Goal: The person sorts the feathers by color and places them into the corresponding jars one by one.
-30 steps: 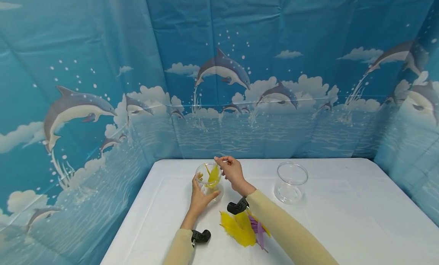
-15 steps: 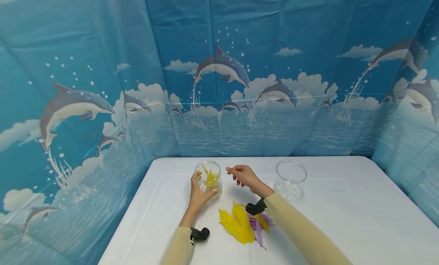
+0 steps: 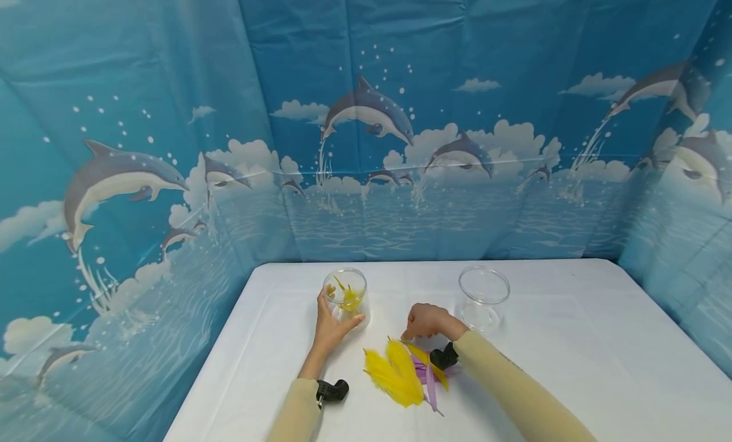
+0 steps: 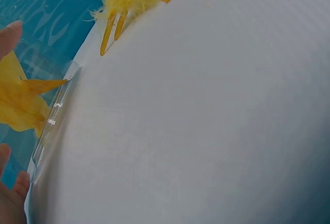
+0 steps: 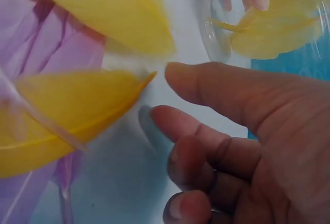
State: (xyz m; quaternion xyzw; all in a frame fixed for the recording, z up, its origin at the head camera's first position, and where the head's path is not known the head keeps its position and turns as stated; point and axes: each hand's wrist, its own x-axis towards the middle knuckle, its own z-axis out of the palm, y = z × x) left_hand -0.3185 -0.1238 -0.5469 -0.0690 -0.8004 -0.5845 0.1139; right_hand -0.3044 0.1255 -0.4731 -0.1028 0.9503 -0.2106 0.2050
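Note:
My left hand [image 3: 328, 328] grips the side of a clear round plastic jar [image 3: 360, 313], thumb on its near side. Yellow feathers [image 3: 350, 298] stand inside it, quills up. My right hand [image 3: 427, 321] is over the far end of a loose feather pile. In the right wrist view its thumb and index finger stand apart, right at the quill tip of a yellow feather [image 5: 77, 123], with nothing between them. Fluffy yellow feathers [image 3: 397, 378] lie left of purple feathers [image 3: 431, 388] in the pile, part of which the right wrist camera hides.
A second clear jar [image 3: 483, 300] stands upright at the back right of the white table [image 3: 572, 353]. Behind the table hangs a blue dolphin-print curtain [image 3: 366, 220], which also runs along both sides.
My right hand has let go of a yellow feather in the left jar, then moved right and down toward the feather pile. My left hand keeps its grip on the jar.

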